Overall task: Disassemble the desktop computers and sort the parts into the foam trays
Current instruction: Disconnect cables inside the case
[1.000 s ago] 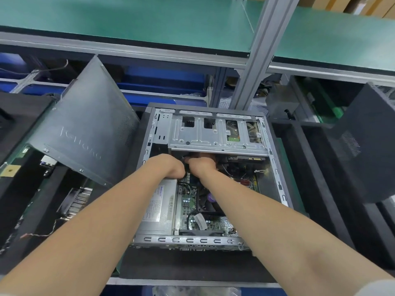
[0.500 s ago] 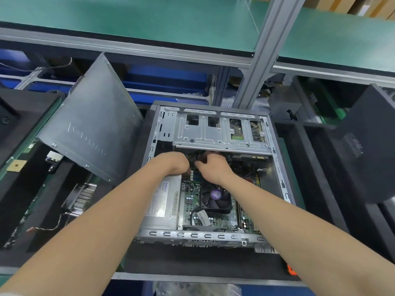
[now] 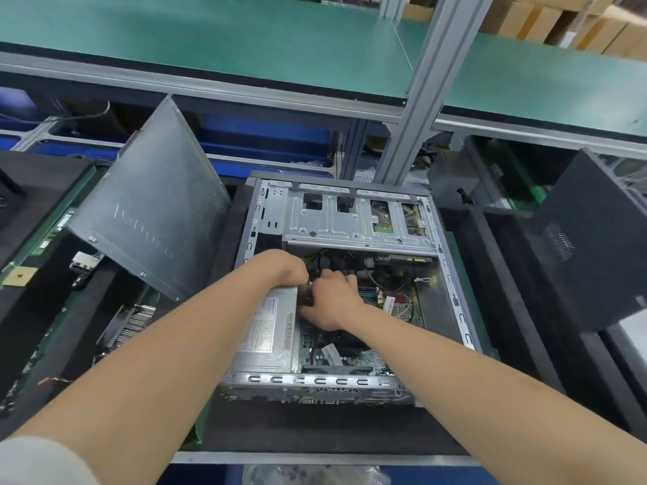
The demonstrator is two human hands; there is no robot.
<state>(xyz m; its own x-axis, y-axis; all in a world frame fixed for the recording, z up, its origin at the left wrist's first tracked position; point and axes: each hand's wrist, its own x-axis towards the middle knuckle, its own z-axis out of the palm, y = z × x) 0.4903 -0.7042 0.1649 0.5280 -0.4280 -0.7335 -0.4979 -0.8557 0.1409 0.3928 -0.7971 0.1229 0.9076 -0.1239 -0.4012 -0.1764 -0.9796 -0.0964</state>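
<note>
The open grey steel desktop computer case [image 3: 353, 222] lies on its side on the black foam pad [image 3: 315, 428] at the front of the bench, between the black foam trays to the left [image 3: 56, 309] and right [image 3: 507, 274]. Both hands are down inside it. The left hand [image 3: 280, 267] sits at the far end of the silver boxed power supply [image 3: 269, 330], its fingers curled under and hidden, so I cannot tell what they hold. The right hand [image 3: 332, 297] is just beside it, fingers bent into the bundle of black and yellow cables [image 3: 324, 257] next to the green motherboard [image 3: 402, 306]; whether they are clamped on a plug is hidden too.

The step looks like freeing power leads. A plug pulled by its wires rather than its body could tear loose or strain the board socket. A latch not released would make the hand jerk free and hit the steel drive cage edge. The loose grey side panel [image 3: 150, 218], propped against the left of the case, could slide if the case is shoved.
</note>
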